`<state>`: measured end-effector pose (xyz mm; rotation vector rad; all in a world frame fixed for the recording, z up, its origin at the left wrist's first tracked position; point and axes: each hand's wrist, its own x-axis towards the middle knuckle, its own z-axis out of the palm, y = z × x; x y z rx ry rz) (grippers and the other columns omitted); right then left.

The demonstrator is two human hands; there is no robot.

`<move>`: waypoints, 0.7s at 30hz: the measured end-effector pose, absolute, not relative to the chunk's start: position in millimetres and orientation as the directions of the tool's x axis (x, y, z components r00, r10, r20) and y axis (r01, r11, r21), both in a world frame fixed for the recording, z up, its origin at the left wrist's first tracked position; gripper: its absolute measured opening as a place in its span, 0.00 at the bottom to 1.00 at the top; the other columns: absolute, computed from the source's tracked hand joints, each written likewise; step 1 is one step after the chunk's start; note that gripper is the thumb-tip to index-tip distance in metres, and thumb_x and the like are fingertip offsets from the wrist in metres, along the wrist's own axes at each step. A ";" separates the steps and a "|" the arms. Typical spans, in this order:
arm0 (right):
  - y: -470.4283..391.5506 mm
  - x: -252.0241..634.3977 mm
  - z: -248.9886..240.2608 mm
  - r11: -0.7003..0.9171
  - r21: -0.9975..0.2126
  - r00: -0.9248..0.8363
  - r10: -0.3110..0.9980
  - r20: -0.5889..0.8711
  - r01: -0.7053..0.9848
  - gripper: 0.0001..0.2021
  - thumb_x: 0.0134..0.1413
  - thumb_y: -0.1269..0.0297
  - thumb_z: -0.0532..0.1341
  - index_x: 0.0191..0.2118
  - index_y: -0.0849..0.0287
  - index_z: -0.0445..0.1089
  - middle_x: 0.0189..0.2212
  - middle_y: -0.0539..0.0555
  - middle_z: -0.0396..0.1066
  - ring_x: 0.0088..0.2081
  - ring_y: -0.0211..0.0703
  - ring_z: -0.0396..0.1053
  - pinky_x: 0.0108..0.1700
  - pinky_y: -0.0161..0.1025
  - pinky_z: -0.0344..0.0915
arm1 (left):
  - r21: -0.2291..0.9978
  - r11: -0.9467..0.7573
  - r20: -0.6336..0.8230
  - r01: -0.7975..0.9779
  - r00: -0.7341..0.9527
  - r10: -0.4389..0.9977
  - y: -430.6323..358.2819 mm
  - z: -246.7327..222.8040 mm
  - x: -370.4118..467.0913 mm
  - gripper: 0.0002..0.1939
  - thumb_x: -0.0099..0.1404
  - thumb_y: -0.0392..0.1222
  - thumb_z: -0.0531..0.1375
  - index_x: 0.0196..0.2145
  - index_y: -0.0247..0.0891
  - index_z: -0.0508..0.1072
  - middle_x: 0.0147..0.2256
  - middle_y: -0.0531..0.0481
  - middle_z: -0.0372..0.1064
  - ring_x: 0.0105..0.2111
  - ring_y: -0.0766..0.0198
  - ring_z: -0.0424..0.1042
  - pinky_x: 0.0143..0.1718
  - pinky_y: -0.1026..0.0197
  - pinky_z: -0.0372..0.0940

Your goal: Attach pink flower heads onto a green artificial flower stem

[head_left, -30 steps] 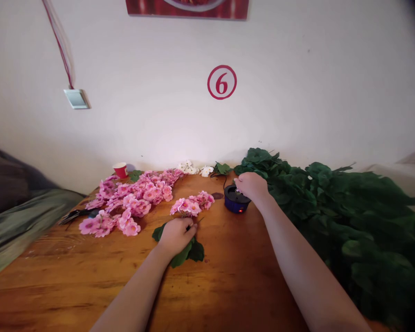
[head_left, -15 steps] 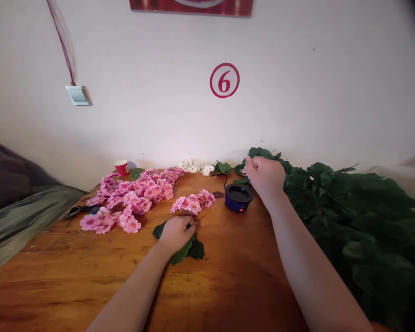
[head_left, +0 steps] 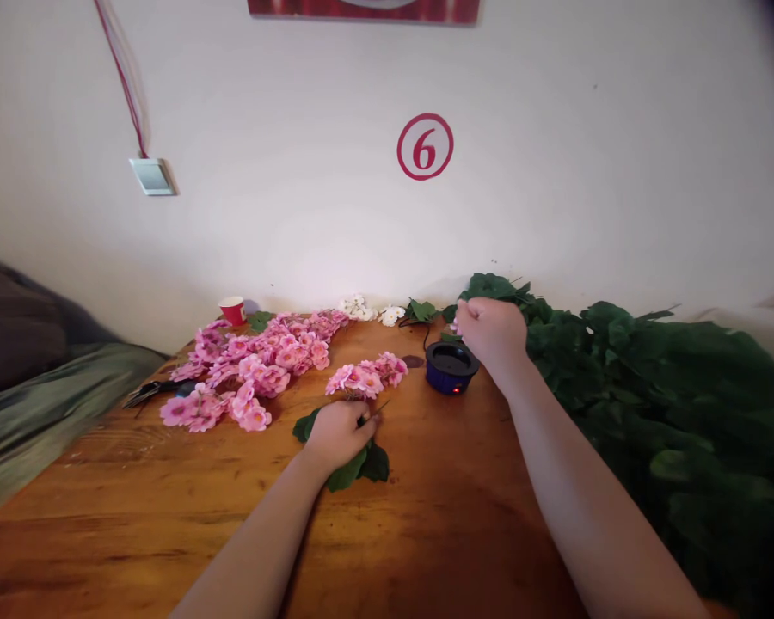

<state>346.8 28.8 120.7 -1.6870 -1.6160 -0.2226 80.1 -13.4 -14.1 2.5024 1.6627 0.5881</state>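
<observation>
Left hand (head_left: pixel 340 430) gripping flower sprig (head_left: pixel 365 378), right hand (head_left: pixel 490 331) pinching pink blossom (head_left: pixel 454 325) above dark pot (head_left: pixel 451 367)

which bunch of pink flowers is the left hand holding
The small pink sprig lying alone mid-table, its stem under the left hand; the big pink pile lies apart, untouched.

White wall (head_left: pixel 619 172) with a red circled 6 (head_left: pixel 425 147); grey switch box (head_left: pixel 153 176) left of it, wooden table (head_left: pixel 135 516) below.
</observation>
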 end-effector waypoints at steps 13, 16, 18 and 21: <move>-9.1 286.9 42.9 0.253 -0.959 0.306 0.930 0.205 -0.125 0.16 0.45 0.61 0.65 0.16 0.58 0.60 0.12 0.47 0.59 0.14 0.33 0.56 0.13 0.30 0.50 | 0.284 -0.436 0.241 0.854 0.377 0.894 -28.0 -1.3 82.6 0.17 0.67 0.51 0.54 0.29 0.40 0.75 0.28 0.47 0.75 0.31 0.59 0.72 0.30 0.60 0.53; -3.5 285.9 3.3 0.126 -0.964 0.226 0.971 0.072 -0.235 0.17 0.38 0.61 0.67 0.15 0.57 0.57 0.11 0.46 0.56 0.16 0.34 0.57 0.13 0.29 0.48 | 0.290 -0.452 0.255 0.844 0.387 0.886 -28.4 -2.9 82.8 0.15 0.65 0.50 0.56 0.27 0.40 0.75 0.28 0.47 0.74 0.31 0.58 0.72 0.31 0.60 0.54; -0.6 289.0 -12.8 0.083 -0.967 0.187 0.982 0.038 -0.242 0.17 0.35 0.61 0.68 0.14 0.57 0.57 0.11 0.46 0.56 0.16 0.34 0.58 0.13 0.28 0.47 | 0.301 -0.461 0.255 0.835 0.396 0.882 -28.4 -3.6 82.4 0.14 0.64 0.49 0.57 0.27 0.40 0.75 0.28 0.48 0.74 0.31 0.59 0.71 0.31 0.60 0.54; 3.7 293.7 -26.2 0.024 -0.969 0.142 0.990 -0.011 -0.245 0.17 0.33 0.61 0.69 0.15 0.58 0.58 0.11 0.47 0.58 0.16 0.33 0.57 0.13 0.28 0.46 | 0.315 -0.476 0.238 0.821 0.417 0.877 -28.2 -3.2 81.2 0.13 0.63 0.48 0.57 0.26 0.40 0.74 0.27 0.49 0.74 0.31 0.59 0.70 0.32 0.60 0.55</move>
